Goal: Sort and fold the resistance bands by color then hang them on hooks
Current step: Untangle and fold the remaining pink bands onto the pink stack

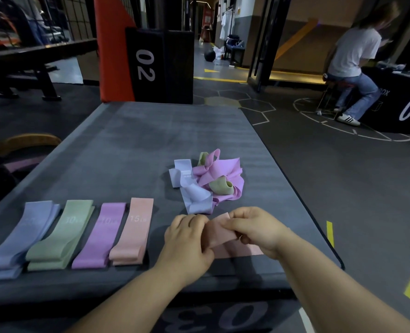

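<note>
Along the near edge of the grey padded top (127, 145), from eight o'clock towards six, four folded stacks lie side by side: lavender stack (18, 241), green stack (62, 234), purple stack (100, 236) and peach stack (133, 231). At five o'clock the left hand (187, 243) pinches a pink band (219, 233), fingers curled onto it. At twelve o'clock from the hands sits a tangled pile (206, 181) of lavender, purple and green bands. The right hand (256, 229) pinches the same band's other side; its lower stretch lies flat on the top. Out at two o'clock, a seated person (353, 58) in a white shirt.
</note>
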Available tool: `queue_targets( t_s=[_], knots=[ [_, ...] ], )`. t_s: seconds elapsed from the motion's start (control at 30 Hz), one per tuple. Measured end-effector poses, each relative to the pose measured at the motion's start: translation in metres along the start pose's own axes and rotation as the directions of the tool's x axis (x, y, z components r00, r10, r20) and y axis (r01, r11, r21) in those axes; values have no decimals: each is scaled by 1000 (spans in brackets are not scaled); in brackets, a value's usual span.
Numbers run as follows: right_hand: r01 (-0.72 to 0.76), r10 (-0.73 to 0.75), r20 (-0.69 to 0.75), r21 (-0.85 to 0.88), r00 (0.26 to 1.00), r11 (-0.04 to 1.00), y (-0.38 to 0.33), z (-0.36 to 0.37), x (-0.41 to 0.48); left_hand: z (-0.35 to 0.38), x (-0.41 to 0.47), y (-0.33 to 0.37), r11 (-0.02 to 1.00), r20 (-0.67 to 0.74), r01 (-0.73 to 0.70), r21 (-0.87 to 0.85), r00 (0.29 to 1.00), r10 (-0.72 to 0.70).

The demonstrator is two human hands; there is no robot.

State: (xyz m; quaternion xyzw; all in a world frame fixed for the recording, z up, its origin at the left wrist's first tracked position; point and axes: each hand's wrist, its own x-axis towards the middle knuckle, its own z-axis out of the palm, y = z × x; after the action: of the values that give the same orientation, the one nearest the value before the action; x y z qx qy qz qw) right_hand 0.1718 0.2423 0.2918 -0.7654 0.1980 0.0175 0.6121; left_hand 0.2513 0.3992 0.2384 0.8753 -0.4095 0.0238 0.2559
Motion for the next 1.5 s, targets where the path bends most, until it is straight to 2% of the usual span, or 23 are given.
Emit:
queue_targets(
  t_s=[0.13, 0.27, 1.0, 1.27, 1.5],
  knots=[
    [-23, 19, -38, -91, 999, 996, 2, -5, 0, -3, -3, -1, 1000, -34, -29, -1, 999, 29],
    [-41, 35, -67, -90, 997, 995, 2, -12, -3, -8, -7, 5, 999, 42, -31, -45, 999, 33],
    [-136, 123, -144, -89, 982, 987, 13, -53, -13, -17, -13, 17, 981, 108, -16, 191, 994, -5],
    [-184, 171, -149, -74, 974, 980, 17, -62, -14, -13, -10, 15, 987, 107, 4, 160, 994, -22],
    [-255, 214, -192, -226, 958, 940, 24, -73, -16, -12, -11, 13, 994, 123, -27, 109, 992, 13]
  ],
)
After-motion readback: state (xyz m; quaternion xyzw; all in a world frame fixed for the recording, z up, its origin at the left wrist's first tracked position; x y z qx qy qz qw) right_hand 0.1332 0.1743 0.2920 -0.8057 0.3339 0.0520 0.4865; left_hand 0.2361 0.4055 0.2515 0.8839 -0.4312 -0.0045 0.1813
